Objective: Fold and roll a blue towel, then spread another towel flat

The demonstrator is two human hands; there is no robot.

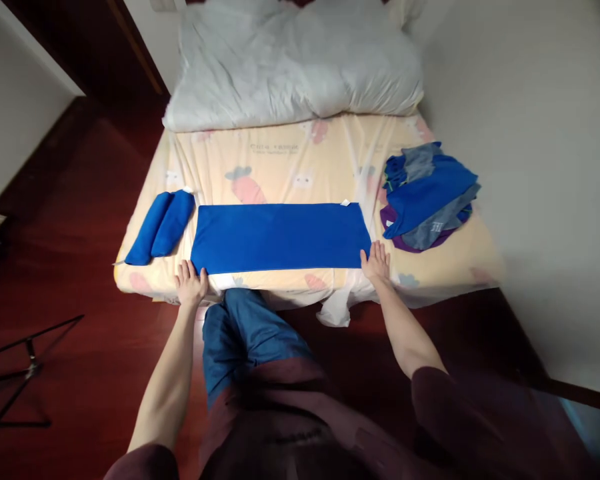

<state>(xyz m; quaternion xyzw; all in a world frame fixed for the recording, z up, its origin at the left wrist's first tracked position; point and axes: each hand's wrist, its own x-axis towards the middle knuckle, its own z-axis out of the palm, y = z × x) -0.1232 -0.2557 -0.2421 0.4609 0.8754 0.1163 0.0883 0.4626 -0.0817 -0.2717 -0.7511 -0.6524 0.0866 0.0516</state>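
A blue cloth (280, 237), spread flat as a long rectangle, lies across the front of the bed. A small white label shows at its far edge, toward the right. My left hand (191, 284) rests with fingers spread at the cloth's near left corner, the thumb touching it. At the near right corner my right hand (377, 262) lies open, its thumb on the cloth and its other fingers beside the edge. Left of the flat cloth sit two rolled blue cloths (161, 227), side by side.
A loose pile of blue, grey and purple cloths (430, 197) lies at the bed's right. Behind is a folded pale quilt (295, 67). The bed (280, 160) has a patterned cover under thin clear plastic. A black tripod stand (30, 367) is on the floor, lower left.
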